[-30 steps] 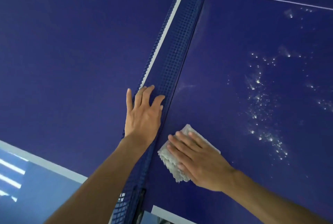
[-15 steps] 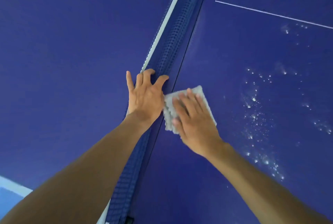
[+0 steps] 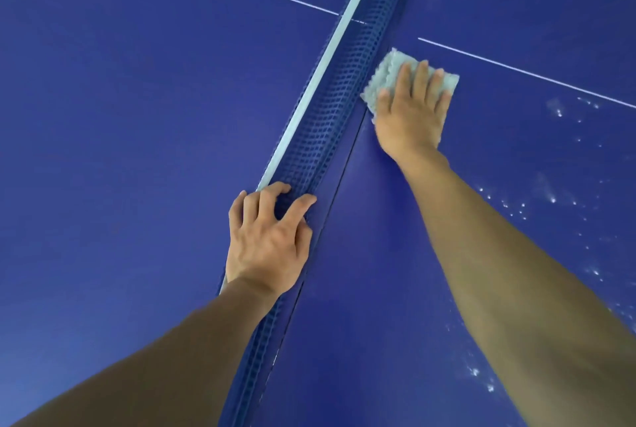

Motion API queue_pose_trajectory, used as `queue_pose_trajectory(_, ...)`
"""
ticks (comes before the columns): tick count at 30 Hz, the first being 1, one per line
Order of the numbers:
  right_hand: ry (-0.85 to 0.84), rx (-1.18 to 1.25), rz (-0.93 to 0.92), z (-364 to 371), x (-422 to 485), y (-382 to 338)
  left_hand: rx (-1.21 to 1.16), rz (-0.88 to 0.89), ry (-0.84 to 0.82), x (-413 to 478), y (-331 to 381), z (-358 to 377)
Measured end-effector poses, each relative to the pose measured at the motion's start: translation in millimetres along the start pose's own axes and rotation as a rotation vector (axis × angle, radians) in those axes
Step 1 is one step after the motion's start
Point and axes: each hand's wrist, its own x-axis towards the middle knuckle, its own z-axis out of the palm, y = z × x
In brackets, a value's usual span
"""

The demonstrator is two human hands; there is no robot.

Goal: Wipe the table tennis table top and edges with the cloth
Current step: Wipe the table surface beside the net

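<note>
Here the right hand (image 3: pixel 411 113) lies flat on the cloth (image 3: pixel 387 70), fingers straight and slightly spread, palm pressing it down onto the blue surface (image 3: pixel 137 151). The cloth is a pale, nubbly, folded square; its far edge and its left side show beyond the fingertips, and the rest is hidden under the palm. It sits on the right half of the surface, its left corner just beside the foot of the net (image 3: pixel 330 110), near the spot where the thin white centre line (image 3: pixel 516 70) runs toward the net. The left hand (image 3: pixel 266 241) is nearer the camera and grips the net: its fingers curl over the top, where the white band (image 3: pixel 309 96) runs, while the thumb rests against the mesh on the right side. The two hands are well apart along the net. The net runs diagonally from the bottom centre to the top right of the view, dark blue mesh under the pale band. To the right of the right forearm, a scatter of bright specks (image 3: pixel 550 199) dots the surface; whether they are droplets or dust cannot be told.
</note>
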Motion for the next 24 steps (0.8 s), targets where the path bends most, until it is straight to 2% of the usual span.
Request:
queue_pose_trajectory(2,-0.028,-0.006,-0.085,7,-4,-20,0.002,0.000,0.012,1,-1,0)
queue_pose_trajectory(4,-0.025,-0.060,-0.263,18,-38,-24,0.006,0.003,0.023,1,0,0)
queue_pose_trajectory(7,-0.016,-0.131,-0.447,26,-96,4,0.000,0.009,0.032,3,0,0)
queue_pose_trajectory(9,-0.061,-0.130,-0.481,21,-100,32,0.000,0.012,0.032,4,0,1)
queue_pose_trajectory(11,-0.049,-0.127,-0.386,9,-69,52,-0.001,0.017,0.033,4,0,1)
queue_pose_trajectory(15,0.051,0.056,0.077,-19,47,61,0.008,0.019,0.030,4,-2,4)
queue_pose_trajectory(17,0.029,0.119,0.169,-30,90,52,0.008,0.021,0.024,4,-3,5)
queue_pose_trajectory(18,0.016,0.117,0.153,-32,100,44,0.008,0.020,0.022,4,-3,5)
queue_pose_trajectory(21,0.011,0.035,-0.106,-19,77,13,0.007,0.010,0.021,5,-3,4)
queue_pose_trajectory(24,-0.060,-0.049,-0.433,3,-1,-1,0.013,0.002,-0.001,5,-1,1)
